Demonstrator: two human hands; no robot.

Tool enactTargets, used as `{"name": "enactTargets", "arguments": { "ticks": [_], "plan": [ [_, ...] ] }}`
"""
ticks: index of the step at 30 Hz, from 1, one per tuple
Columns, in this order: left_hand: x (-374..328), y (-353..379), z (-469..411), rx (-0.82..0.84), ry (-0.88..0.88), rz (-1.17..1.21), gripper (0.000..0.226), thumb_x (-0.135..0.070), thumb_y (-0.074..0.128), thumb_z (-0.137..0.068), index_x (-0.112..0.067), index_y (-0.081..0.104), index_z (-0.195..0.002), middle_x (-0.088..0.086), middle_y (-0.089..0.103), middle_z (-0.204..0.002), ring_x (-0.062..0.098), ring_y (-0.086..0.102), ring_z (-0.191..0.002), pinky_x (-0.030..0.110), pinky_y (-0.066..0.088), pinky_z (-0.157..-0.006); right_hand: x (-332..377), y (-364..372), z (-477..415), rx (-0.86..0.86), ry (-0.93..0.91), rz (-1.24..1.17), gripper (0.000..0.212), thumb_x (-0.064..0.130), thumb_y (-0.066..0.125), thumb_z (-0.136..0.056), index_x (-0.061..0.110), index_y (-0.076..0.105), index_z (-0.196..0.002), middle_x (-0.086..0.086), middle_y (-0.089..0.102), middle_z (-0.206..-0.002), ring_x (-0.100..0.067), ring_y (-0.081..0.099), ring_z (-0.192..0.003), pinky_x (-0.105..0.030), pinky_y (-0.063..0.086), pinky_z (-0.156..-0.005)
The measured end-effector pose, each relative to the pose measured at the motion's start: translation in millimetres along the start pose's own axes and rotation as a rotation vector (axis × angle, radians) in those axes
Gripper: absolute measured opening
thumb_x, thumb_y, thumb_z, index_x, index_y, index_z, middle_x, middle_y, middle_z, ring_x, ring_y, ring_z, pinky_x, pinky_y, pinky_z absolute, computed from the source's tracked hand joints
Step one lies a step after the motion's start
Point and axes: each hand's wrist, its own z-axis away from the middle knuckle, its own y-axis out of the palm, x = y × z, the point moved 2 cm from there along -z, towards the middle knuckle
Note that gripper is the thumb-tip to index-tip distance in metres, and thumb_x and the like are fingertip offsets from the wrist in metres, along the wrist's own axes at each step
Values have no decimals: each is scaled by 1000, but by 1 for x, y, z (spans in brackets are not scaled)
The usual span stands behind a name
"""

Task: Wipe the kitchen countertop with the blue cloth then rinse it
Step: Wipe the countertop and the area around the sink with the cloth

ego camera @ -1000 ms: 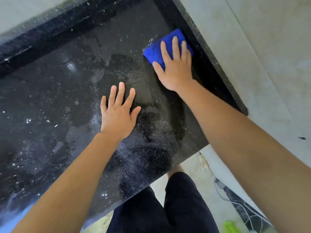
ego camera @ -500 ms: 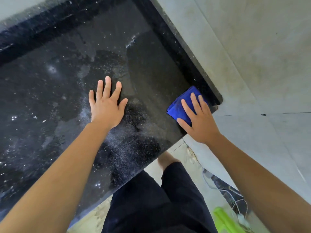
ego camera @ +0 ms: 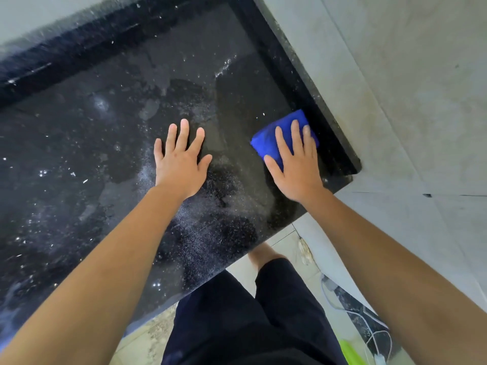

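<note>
My right hand (ego camera: pixel 297 169) lies flat on the cloth (ego camera: pixel 268 138), fingers straight, pressing it to the counter (ego camera: pixel 79 154) just beside the raised edge (ego camera: pixel 313 101) at 3 o'clock. My left hand (ego camera: pixel 179 164) rests flat, fingers spread, at 9 o'clock from the cloth

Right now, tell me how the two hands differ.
The left hand rests on the bare countertop; the right hand presses the cloth. The left hand's fingers are spread; the right hand's lie closer together. The left hand is mid-countertop; the right hand near its corner. Both lie flat, palm down, fingers straight.
</note>
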Motion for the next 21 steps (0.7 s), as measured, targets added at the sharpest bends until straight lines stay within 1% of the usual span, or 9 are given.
{"name": "enactTargets", "arguments": {
  "ticks": [3, 5, 8, 10, 12, 14, 16, 18, 21],
  "plan": [
    [1, -1, 1, -20, 12, -15, 62, -52, 28, -103, -29, 13, -158, 6, -1, -167, 30, -2, -153, 57, 10, -120, -11, 10, 36, 30, -96, 7, 70, 58, 30, -101, 20, 20, -159, -17, 6, -167, -42, 3, -152, -56, 16, -122],
    [2, -2, 2, -27, 20, -41, 62, -54, 30, -102, -28, 17, -157, 7, 3, -167, 31, 5, -152, 56, 13, -118, -14, 10, 33, 73, -126, 16, 71, 60, 30, -100, 21, 20, -159, -17, 4, -167, -43, 2, -152, -56, 15, -121],
    [8, -9, -3, -101, 20, -16, 62, -52, 40, -100, -24, 31, -155, 13, 18, -164, 34, 23, -147, 56, 21, -114, -8, -7, -25, 76, -183, 6, 73, 62, 30, -99, 24, 15, -160, -17, -3, -167, -43, -3, -152, -57, 8, -121],
    [18, -17, -6, -174, -23, 35, 63, -50, 47, -99, -20, 35, -153, 20, 22, -161, 39, 29, -142, 58, 23, -112, 3, -27, -78, 93, -151, -17, 74, 61, 33, -100, 28, 6, -160, -14, -13, -166, -40, -12, -152, -53, 0, -122],
    [37, -26, -14, -201, -90, 56, 67, -51, 50, -98, -19, 32, -154, 22, 15, -162, 42, 22, -145, 59, 21, -114, 25, -44, -135, 101, -139, -23, 74, 61, 32, -101, 29, 0, -160, -14, -18, -165, -38, -16, -152, -51, -4, -122],
    [61, -39, -28, -184, -183, 79, 75, -58, 47, -96, -21, 24, -157, 18, 6, -165, 40, 10, -150, 59, 15, -117, 53, -54, -187, 86, -155, -9, 75, 62, 29, -100, 28, -1, -160, -14, -19, -165, -38, -17, -151, -51, -5, -122],
    [86, -51, -43, -121, -292, 90, 83, -69, 43, -92, -28, 14, -158, 10, -2, -167, 38, 1, -151, 59, 11, -119, 83, -61, -231, 69, -144, -16, 75, 63, 26, -100, 28, -2, -160, -15, -19, -165, -39, -18, -151, -51, -7, -123],
    [100, -58, -55, -20, -364, 115, 89, -78, 41, -86, -37, 6, -157, 0, -8, -167, 36, -6, -152, 63, 9, -118, 105, -68, -261, 41, -121, -30, 75, 62, 25, -99, 27, -2, -160, -16, -18, -165, -40, -18, -151, -51, -8, -123],
    [105, -60, -64, 62, -377, 112, 91, -84, 41, -80, -46, 5, -155, -10, -11, -166, 35, -9, -152, 70, 9, -115, 120, -65, -276, -26, -139, -36, 73, 59, 24, -100, 24, 3, -161, -18, -12, -166, -41, -14, -151, -52, -6, -123]
  ]
}}
